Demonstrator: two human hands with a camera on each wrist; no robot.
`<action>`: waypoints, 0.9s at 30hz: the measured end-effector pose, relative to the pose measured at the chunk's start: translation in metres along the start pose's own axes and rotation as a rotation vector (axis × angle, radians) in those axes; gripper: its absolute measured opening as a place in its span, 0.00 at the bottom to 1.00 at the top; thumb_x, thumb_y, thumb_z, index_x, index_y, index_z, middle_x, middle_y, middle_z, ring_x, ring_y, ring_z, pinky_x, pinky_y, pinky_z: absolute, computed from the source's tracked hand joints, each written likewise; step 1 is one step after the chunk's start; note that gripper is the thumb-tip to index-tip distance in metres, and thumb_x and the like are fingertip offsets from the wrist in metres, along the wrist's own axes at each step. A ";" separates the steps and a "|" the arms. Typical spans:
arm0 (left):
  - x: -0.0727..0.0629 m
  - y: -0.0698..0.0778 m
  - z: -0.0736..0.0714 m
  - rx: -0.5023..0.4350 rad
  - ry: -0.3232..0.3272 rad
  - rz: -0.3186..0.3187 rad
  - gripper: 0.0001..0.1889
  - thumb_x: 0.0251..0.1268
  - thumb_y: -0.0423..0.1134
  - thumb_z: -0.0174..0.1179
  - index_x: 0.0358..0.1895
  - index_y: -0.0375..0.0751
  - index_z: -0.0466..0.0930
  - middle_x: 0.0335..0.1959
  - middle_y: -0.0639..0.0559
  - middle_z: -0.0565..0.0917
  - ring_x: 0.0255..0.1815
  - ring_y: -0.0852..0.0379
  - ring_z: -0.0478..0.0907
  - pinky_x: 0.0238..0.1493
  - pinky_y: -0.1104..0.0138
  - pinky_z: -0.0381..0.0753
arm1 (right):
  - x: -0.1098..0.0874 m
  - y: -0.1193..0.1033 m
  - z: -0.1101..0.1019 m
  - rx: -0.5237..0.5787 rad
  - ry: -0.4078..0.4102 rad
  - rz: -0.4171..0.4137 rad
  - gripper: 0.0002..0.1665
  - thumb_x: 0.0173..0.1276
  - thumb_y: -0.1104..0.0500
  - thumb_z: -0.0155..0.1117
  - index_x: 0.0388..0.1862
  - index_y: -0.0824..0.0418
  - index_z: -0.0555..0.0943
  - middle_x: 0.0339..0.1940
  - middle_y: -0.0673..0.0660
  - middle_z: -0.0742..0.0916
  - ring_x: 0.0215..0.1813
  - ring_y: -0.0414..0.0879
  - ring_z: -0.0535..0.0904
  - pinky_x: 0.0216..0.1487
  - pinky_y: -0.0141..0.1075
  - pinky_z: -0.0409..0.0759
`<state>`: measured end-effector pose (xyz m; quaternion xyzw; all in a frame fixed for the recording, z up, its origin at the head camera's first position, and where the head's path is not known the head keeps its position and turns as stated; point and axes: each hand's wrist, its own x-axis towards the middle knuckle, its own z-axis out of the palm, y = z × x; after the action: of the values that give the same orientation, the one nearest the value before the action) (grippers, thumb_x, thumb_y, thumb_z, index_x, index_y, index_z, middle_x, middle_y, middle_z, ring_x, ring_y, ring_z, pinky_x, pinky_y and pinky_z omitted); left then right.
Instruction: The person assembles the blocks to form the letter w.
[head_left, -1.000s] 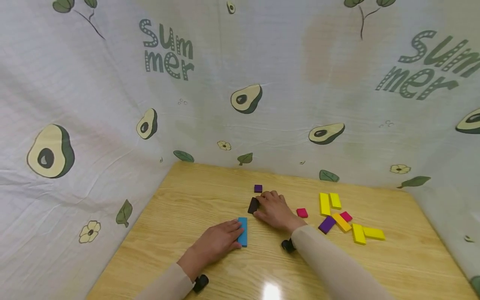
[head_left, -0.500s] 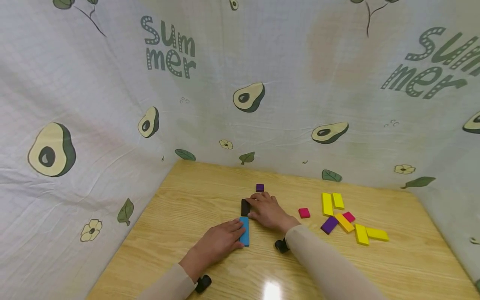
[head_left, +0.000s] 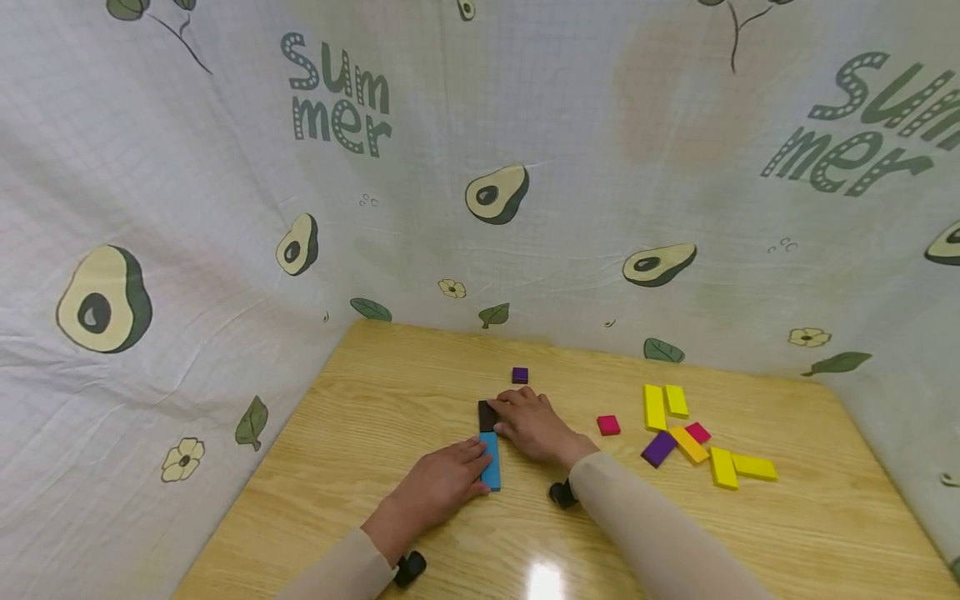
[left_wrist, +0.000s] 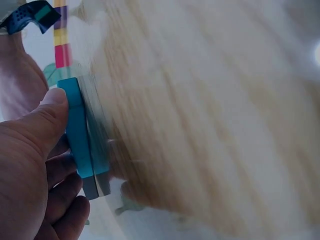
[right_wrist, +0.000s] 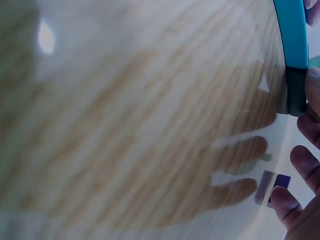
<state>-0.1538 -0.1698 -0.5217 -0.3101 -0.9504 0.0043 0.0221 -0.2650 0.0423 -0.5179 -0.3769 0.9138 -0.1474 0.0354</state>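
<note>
On the wooden table a blue block [head_left: 491,463] and a shorter black block [head_left: 486,417] lie end to end in one line. My left hand [head_left: 438,483] holds the blue block from its left side, thumb near the close end and fingers along it; the left wrist view shows the thumb on the blue block [left_wrist: 79,127]. With thumb and index finger my right hand [head_left: 534,427] grips the black block, partly covering it. In the right wrist view, two other fingers extend away from the black block [right_wrist: 296,90].
A small purple block [head_left: 520,375] lies beyond the right hand. To the right are a red block [head_left: 608,425], a purple block [head_left: 659,448], an orange block [head_left: 688,444] and several yellow blocks [head_left: 655,407]. Patterned cloth [head_left: 420,242] hangs behind the table.
My right hand has brought the black block leftward and straightened it, so its end now meets the far end of the blue block. The left hand has stayed on the blue block.
</note>
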 end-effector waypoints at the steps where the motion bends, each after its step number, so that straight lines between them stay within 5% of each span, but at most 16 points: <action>1: 0.000 0.000 0.000 0.000 0.003 0.001 0.28 0.81 0.57 0.55 0.74 0.44 0.78 0.74 0.51 0.79 0.77 0.54 0.73 0.76 0.63 0.75 | 0.000 0.000 0.000 -0.002 0.002 -0.004 0.28 0.84 0.50 0.58 0.78 0.57 0.75 0.72 0.60 0.79 0.72 0.60 0.72 0.68 0.61 0.74; 27: 0.000 0.002 0.002 -0.009 0.009 -0.012 0.29 0.81 0.57 0.55 0.74 0.44 0.78 0.75 0.49 0.78 0.78 0.54 0.72 0.76 0.63 0.75 | -0.007 -0.001 0.001 0.032 -0.004 -0.007 0.30 0.83 0.46 0.60 0.78 0.56 0.75 0.73 0.58 0.79 0.72 0.57 0.72 0.69 0.60 0.72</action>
<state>-0.1533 -0.1680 -0.5238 -0.3045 -0.9522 -0.0015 0.0248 -0.2592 0.0466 -0.5188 -0.3799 0.9098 -0.1615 0.0426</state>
